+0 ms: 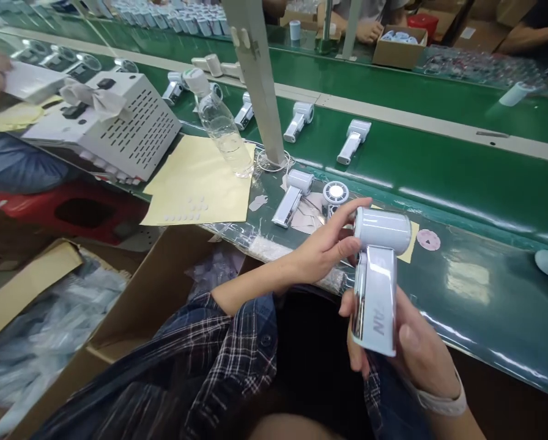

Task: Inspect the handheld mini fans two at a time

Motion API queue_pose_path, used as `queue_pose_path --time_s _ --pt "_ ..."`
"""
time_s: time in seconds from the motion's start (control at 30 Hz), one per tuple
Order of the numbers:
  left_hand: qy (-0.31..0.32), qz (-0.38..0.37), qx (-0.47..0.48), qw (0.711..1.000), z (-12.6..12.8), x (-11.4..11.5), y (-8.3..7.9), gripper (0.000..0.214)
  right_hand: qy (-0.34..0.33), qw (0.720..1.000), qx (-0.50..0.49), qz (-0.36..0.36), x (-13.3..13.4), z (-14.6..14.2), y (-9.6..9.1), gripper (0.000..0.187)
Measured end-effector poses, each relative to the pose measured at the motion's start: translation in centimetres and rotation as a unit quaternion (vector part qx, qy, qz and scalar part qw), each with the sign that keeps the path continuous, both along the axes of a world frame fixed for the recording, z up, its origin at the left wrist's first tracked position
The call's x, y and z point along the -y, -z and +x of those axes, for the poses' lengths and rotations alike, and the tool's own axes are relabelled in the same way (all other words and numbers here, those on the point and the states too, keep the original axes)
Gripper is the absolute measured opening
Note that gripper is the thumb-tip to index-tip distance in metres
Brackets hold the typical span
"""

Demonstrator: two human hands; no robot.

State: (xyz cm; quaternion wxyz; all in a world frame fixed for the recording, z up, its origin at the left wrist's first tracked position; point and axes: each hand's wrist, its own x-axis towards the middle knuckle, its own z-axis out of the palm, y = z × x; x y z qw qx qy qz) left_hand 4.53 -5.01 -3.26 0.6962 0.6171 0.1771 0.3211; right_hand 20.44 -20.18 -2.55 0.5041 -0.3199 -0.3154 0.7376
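Green bench [494, 241], cropped | left hand [326, 244], right hand [421, 348]: grip pinching fan [378, 275] | lettering [378, 322] partly illegible

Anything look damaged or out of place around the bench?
The white strip along the near edge of the bench looks frayed and ragged. The bottle leans, but so does the post: probably camera tilt.

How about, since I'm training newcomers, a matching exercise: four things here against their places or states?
1. Lettered device
2. Bottle
3. Pink disc
4. Large yellow sheet

A. On the dark tabletop, right of the device
B. In the right hand
C. Bearing small white dots
D. Capped, holding clear liquid

Pairs: 1-B; 2-D; 3-A; 4-C
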Motion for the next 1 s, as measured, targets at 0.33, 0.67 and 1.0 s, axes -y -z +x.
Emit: queue_pose_path --time_s 0.33,0.67,1.0 --pt "0.03 0.004 -0.008 1.0 0.3 0.2 0.0 0.08 -0.056 0.988 -0.009 -0.144 0.9 -0.1 -1.0 0.085" --pt "-0.015 0.164 -0.13 0.978 0.5 -0.6 1.1 0.084 0.049 0.995 0.073 -0.056 0.5 0.0 1.3 0.063" --pt "-0.114 0.279 -0.594 0.746 1.5 -4.7 2.0 0.097 0.252 0.421 0.855 -0.17 0.4 21.8 3.0 0.046"
